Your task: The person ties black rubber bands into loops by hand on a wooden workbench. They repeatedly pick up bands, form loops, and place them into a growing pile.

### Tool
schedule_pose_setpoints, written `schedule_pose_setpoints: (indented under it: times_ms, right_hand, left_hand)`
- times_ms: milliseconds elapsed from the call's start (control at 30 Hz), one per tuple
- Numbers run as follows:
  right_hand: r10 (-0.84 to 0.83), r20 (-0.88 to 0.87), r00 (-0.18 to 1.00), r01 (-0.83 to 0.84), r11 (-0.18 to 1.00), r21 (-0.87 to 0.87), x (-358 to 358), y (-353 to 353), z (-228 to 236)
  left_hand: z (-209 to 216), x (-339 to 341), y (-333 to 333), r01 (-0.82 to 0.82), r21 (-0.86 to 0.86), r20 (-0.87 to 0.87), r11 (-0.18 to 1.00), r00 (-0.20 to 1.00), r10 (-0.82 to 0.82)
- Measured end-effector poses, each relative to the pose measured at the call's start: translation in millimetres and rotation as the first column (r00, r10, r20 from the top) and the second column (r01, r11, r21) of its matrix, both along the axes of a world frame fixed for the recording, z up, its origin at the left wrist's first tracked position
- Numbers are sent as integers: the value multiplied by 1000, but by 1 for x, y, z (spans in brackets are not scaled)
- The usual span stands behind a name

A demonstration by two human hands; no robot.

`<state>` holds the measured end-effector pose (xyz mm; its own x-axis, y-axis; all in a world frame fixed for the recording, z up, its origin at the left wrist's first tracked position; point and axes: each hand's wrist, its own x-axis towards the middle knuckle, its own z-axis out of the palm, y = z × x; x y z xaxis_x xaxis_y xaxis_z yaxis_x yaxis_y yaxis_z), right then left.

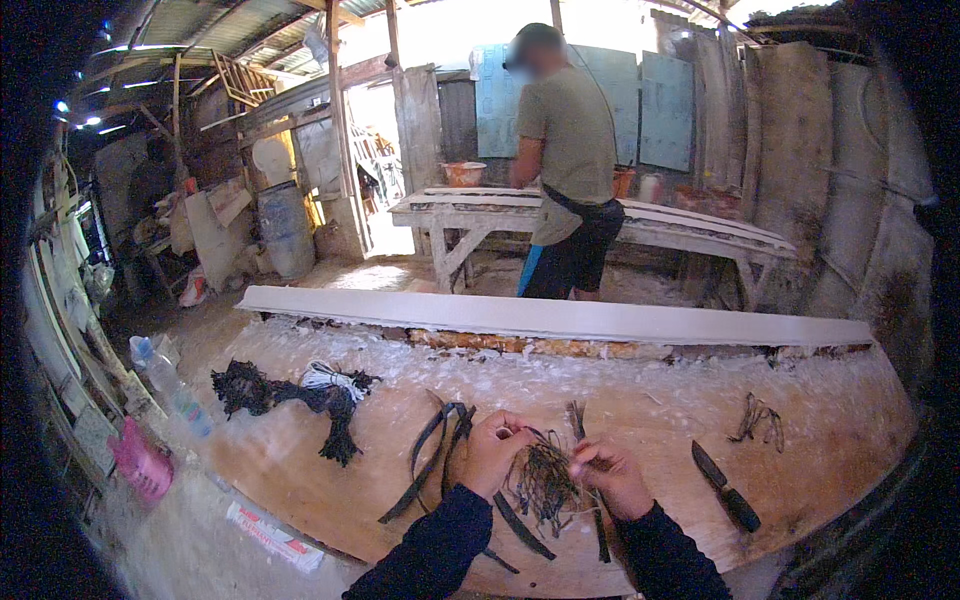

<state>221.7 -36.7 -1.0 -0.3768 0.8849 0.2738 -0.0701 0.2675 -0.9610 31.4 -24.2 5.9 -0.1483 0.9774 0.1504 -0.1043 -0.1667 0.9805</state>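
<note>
A tangled bundle of thin dark strands (543,482) lies between my two hands over the wooden tabletop (360,500). My left hand (492,455) is closed at the bundle's upper left, its curled fingers and thumb on the strands. On the other side my right hand (612,476) has its fingertips pinched together beside the bundle; what they hold is too small to make out. Flat dark rubber-like strips (428,470) lie around both hands, some passing beneath them. To the right rests a knife (726,487) with a dark blade and black handle.
Black cord bundles (340,400) with white string lie at left, and a few thin strands (758,420) at right. A long white plaster-like moulding (560,314) spans the table's far edge. A clear bottle (165,380) and pink basket (142,460) stand left. Beyond, a person (570,150) works at another bench (690,228).
</note>
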Motion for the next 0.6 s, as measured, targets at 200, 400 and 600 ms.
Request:
schedule_pose_setpoints:
  times_ms: [200, 400, 600]
  right_hand:
    - [258, 44, 965, -260, 964, 48, -15, -14, 4]
    - [156, 171, 973, -196, 949, 247, -8, -11, 10]
    - [83, -25, 996, -81, 994, 77, -9, -15, 11]
  left_hand:
    - [1, 2, 1, -71, 36, -88, 997, 993, 74]
    - [-2, 4, -2, 109, 16, -269, 994, 958, -101]
    - [-18, 4, 8, 216, -19, -56, 976, 975, -217]
